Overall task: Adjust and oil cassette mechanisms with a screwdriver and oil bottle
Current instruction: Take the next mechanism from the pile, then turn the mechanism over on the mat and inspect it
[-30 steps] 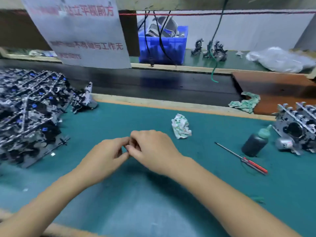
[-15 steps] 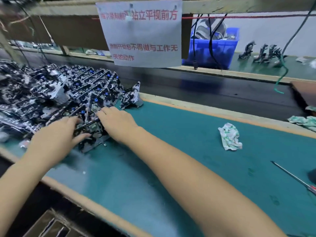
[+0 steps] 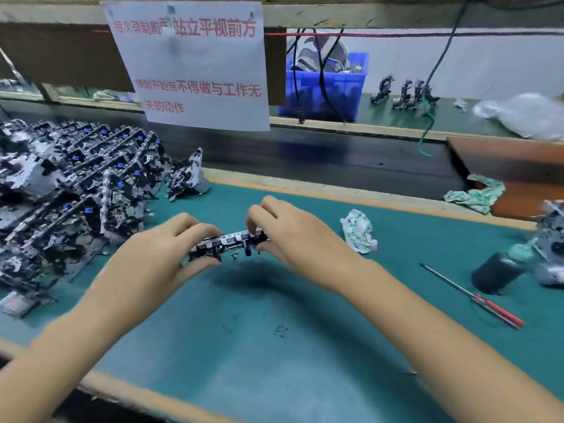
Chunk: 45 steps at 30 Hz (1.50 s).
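Held just above the green desk (image 3: 274, 377), mid-frame: one cassette mechanism (image 3: 227, 243), edge-on, long axis running left to right with the right end tipped slightly farther away and higher. Left hand (image 3: 158, 254) curled round the near-left end, thumb under, fingertips over the top; right hand (image 3: 293, 236) pinching the far-right end the same way. Both hands full, then, neither free for a tool. Lying well off to the right on the desk: a screwdriver (image 3: 471, 296), thin shaft aimed up-left toward the held part, red handle at the lower-right end, nearest the desk's right side. Just beyond it, near but seemingly not touching: a dark oil bottle (image 3: 499, 271) with a pale green cap, leaning to the right toward a further mechanism (image 3: 552, 239) at the frame edge. Both tools on the right hand's side, far nearer that hand than the left one. Judged from this: likely a picking-up and positioning step, adjusting and oiling not yet begun on this piece. Next move probably a matter of freeing the right hand while the left keeps the mechanism steady, then reaching right and a little toward the body for the screwdriver handle. To the left, close by the left hand, a big heap of cassette mechanisms (image 3: 70, 203), presumably the supply. Between the right hand and the tools, a crumpled patterned rag (image 3: 358, 230), just clear of a straight reach.
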Each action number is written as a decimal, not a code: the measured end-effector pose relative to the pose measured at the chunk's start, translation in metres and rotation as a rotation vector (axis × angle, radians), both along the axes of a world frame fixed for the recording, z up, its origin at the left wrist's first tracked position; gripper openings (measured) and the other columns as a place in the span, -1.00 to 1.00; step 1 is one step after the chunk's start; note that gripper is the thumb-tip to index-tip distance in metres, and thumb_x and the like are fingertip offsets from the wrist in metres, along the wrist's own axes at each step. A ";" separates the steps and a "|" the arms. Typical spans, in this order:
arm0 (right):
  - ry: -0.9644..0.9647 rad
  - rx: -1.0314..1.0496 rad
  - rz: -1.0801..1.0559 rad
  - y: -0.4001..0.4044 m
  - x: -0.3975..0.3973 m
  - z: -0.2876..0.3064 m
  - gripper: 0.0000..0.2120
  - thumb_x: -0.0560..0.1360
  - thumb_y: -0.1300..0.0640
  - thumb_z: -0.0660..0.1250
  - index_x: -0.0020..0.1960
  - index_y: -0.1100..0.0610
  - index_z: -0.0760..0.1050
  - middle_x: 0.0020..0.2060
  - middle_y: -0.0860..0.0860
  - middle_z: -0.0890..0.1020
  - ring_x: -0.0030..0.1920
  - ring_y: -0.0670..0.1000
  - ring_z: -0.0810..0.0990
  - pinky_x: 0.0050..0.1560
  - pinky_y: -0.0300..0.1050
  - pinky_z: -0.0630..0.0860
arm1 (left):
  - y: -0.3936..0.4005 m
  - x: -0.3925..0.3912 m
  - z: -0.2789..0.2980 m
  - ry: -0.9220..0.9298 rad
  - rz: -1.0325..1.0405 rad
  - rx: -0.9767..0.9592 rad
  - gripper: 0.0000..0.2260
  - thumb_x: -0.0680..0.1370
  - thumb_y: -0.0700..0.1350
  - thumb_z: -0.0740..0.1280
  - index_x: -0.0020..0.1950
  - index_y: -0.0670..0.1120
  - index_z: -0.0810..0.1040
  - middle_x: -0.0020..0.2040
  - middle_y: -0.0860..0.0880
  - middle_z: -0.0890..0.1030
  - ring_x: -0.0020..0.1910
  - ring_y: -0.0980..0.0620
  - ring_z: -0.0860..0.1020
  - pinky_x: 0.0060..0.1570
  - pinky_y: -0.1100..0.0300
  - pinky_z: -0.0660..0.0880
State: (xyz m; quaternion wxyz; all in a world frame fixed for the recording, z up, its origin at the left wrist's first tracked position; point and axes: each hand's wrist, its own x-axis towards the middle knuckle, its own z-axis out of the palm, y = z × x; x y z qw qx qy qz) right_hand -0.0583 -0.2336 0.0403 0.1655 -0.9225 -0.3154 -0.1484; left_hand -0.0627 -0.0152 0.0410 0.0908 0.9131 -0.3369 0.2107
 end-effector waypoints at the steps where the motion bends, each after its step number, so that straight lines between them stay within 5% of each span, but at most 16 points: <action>1: 0.001 0.013 -0.051 -0.021 -0.012 0.000 -0.83 0.51 0.20 0.35 0.04 0.18 0.40 -0.08 0.06 0.42 -0.15 0.06 0.35 -0.22 0.11 0.44 | -0.019 -0.002 0.000 -0.001 -0.051 -0.012 -0.73 0.38 -0.01 0.40 0.02 -0.08 0.63 -0.16 0.00 0.58 -0.43 0.12 0.38 -0.40 0.27 0.34; 3: -0.016 0.037 -0.167 -0.059 -0.038 -0.002 -0.84 0.48 0.22 0.39 0.01 0.18 0.45 -0.09 0.05 0.46 -0.17 0.02 0.35 -0.24 0.11 0.47 | -0.058 -0.004 -0.002 -0.014 -0.153 -0.037 -0.76 0.37 -0.03 0.43 0.00 -0.07 0.63 -0.15 0.01 0.59 -0.30 0.08 0.40 -0.40 0.30 0.34; 9: -0.235 -0.065 -0.443 -0.148 -0.111 -0.027 -0.91 0.36 0.29 0.42 -0.20 0.18 0.52 -0.26 0.03 0.53 -0.29 0.09 0.52 -0.48 -0.08 0.47 | -0.165 -0.020 -0.035 -0.220 -0.440 -0.091 -0.61 0.31 -0.33 0.54 0.09 -0.12 0.58 -0.14 -0.11 0.64 -0.35 -0.05 0.57 -0.59 0.13 0.45; 16: -0.299 -0.152 -0.485 -0.183 -0.148 -0.082 -0.82 0.34 0.29 0.48 -0.30 0.16 0.48 -0.31 0.04 0.53 -0.34 0.08 0.48 -0.38 -0.11 0.44 | -0.203 -0.038 -0.080 -0.307 -0.635 -0.045 -0.73 0.49 -0.35 0.21 0.13 -0.16 0.56 -0.11 -0.12 0.65 -0.23 -0.04 0.59 -0.48 0.19 0.47; 19: -0.253 -0.129 -0.437 -0.188 -0.152 -0.087 -0.82 0.44 0.06 0.36 -0.27 0.13 0.49 -0.25 0.01 0.55 -0.27 0.04 0.49 -0.29 -0.16 0.42 | -0.195 -0.031 -0.091 -0.183 -0.653 -0.138 -0.72 0.49 -0.02 0.38 0.18 -0.06 0.59 0.09 -0.05 0.53 -0.04 0.01 0.51 -0.14 0.21 0.49; 21: -0.215 -0.030 -0.442 -0.189 -0.153 -0.086 -0.74 0.45 -0.05 0.33 -0.27 0.12 0.49 -0.24 -0.01 0.56 -0.26 0.03 0.50 -0.27 -0.16 0.43 | -0.192 -0.025 -0.093 0.098 -0.536 -0.274 -0.40 0.35 0.25 0.41 0.33 0.07 0.41 0.27 0.06 0.37 0.19 0.10 0.41 0.21 0.27 0.33; 24: -0.185 0.149 -0.463 -0.187 -0.152 -0.084 -0.70 0.50 -0.06 0.27 -0.28 0.13 0.50 -0.28 -0.04 0.54 -0.26 0.00 0.49 -0.24 -0.17 0.42 | -0.195 -0.016 -0.091 0.619 -0.459 -0.369 -0.03 0.14 0.31 0.53 0.45 0.25 0.13 0.45 0.34 0.08 0.45 0.30 0.11 0.39 0.42 0.05; 26: -0.158 0.278 -0.497 -0.187 -0.152 -0.084 -0.69 0.52 -0.03 0.25 -0.29 0.15 0.51 -0.31 -0.05 0.53 -0.28 -0.01 0.47 -0.24 -0.13 0.44 | -0.197 -0.010 -0.094 0.741 -0.466 -0.319 -0.01 0.14 0.25 0.58 0.43 0.23 0.10 0.45 0.33 0.13 0.44 0.32 0.12 0.43 0.32 0.10; 38: -0.111 0.461 -0.616 -0.189 -0.149 -0.088 -0.71 0.52 0.02 0.24 -0.31 0.13 0.49 -0.34 -0.10 0.50 -0.28 -0.08 0.42 -0.27 -0.10 0.41 | -0.196 -0.011 -0.094 0.717 -0.442 -0.327 -0.21 0.13 0.34 0.50 0.26 0.32 0.21 0.32 0.42 0.19 0.30 0.53 0.16 0.23 0.62 0.07; 42: -0.119 0.464 -0.643 -0.191 -0.150 -0.088 -0.70 0.53 0.00 0.23 -0.31 0.14 0.49 -0.34 -0.08 0.51 -0.28 -0.02 0.45 -0.28 -0.05 0.42 | -0.197 -0.013 -0.093 0.726 -0.436 -0.283 -0.17 0.12 0.40 0.45 0.29 0.35 0.13 0.30 0.55 0.08 0.34 0.45 0.15 0.29 0.53 0.09; 45: -0.102 0.476 -0.673 -0.190 -0.149 -0.087 -0.70 0.53 -0.01 0.23 -0.30 0.13 0.50 -0.33 -0.08 0.51 -0.28 -0.02 0.46 -0.28 -0.03 0.43 | -0.206 -0.020 -0.093 0.667 -0.391 -0.282 -0.19 0.16 0.35 0.42 0.32 0.28 0.15 0.33 0.42 0.16 0.34 0.34 0.23 0.34 0.29 0.21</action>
